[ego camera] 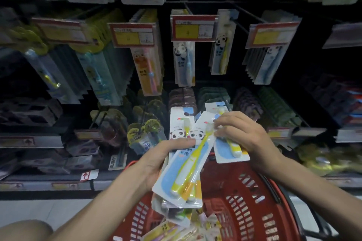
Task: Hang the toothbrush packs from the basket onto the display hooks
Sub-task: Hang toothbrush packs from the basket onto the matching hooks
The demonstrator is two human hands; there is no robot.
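Left hand point(162, 154) grips a fanned stack point(186, 164) of panda toothbrush packs, thumb across the fronts, fingers behind. The fan likely keeps the edges apart so one peels off easily. Right hand point(241, 133) pinches a single pack point(230, 154) by its upper half, tilted away from the stack but overlapping it, probably to free it for hanging.

Packs are flat glossy card, white and pale blue, with a clear blister over a yellow brush. Below both hands is the red basket point(246, 191), slotted hard plastic, with loose packs point(176, 221) inside.

Above the hands are thin wire hooks point(188, 8). A matching hung pack point(222, 45) sits above the right hand, so that hook is the likely target. Red-yellow tags point(193, 28) sit at the hook ends. The held pack is not yet on a hook.
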